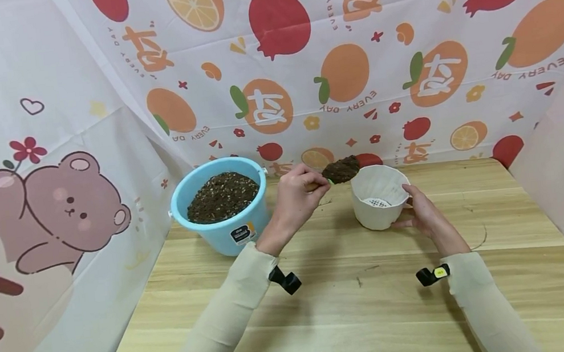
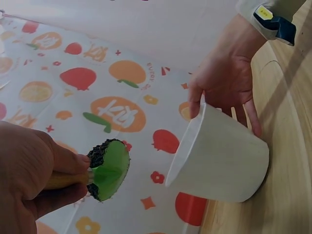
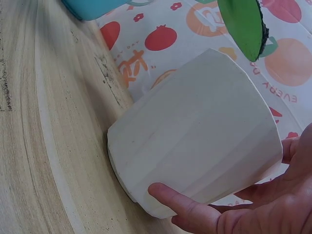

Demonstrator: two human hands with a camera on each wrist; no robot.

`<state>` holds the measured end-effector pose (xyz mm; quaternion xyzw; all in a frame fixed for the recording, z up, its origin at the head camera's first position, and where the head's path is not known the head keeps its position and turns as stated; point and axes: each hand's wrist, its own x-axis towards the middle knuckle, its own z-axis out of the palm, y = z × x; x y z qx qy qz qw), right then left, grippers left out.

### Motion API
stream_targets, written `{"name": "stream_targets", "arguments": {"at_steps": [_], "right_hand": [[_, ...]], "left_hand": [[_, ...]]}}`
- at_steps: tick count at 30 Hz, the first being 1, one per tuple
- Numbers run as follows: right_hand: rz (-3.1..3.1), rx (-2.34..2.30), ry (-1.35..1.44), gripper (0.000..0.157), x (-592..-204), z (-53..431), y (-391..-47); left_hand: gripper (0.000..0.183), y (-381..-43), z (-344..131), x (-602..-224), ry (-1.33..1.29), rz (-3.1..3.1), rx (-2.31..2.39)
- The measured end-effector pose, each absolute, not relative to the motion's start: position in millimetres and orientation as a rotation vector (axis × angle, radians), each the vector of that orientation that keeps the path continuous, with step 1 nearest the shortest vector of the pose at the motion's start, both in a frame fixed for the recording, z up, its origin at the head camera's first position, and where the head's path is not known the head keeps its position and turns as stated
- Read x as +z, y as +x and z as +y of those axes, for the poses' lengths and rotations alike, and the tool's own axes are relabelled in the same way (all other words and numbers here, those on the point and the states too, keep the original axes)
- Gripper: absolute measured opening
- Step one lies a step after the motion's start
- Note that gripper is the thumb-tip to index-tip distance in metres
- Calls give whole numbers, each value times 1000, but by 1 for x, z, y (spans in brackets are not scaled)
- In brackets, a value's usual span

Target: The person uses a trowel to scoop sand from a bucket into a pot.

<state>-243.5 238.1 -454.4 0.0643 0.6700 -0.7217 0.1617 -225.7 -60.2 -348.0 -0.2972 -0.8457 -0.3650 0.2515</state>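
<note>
My left hand (image 1: 297,197) grips a small garden trowel by its wooden handle (image 2: 68,180). The trowel's green blade (image 2: 113,168) carries a heap of dark soil (image 1: 341,169), held above and just left of a white flower pot (image 1: 381,214). On the table, the pot stands with its mouth up; a perforated bottom (image 1: 376,203) shows inside. From the right side, my right hand (image 1: 426,215) holds the pot, with digits at the rim and along the outer wall. A light blue bucket (image 1: 226,233) full of soil stands left of my left hand.
The wooden table (image 1: 359,317) has a few dark soil crumbs and thin scraps on it. A fruit-printed cloth (image 1: 375,28) hangs along the back edge, and a bear-printed cloth (image 1: 58,211) covers the left side. Each wrist wears a small black camera.
</note>
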Motion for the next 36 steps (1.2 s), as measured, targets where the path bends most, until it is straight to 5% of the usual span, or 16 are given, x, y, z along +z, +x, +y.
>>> {"name": "stream_targets", "arguments": {"at_steps": [36], "right_hand": [[1877,-2103,144,68,-457,240,-242]], "left_hand": [[4,-248,-6,-380,-866,-2429,-969]]}}
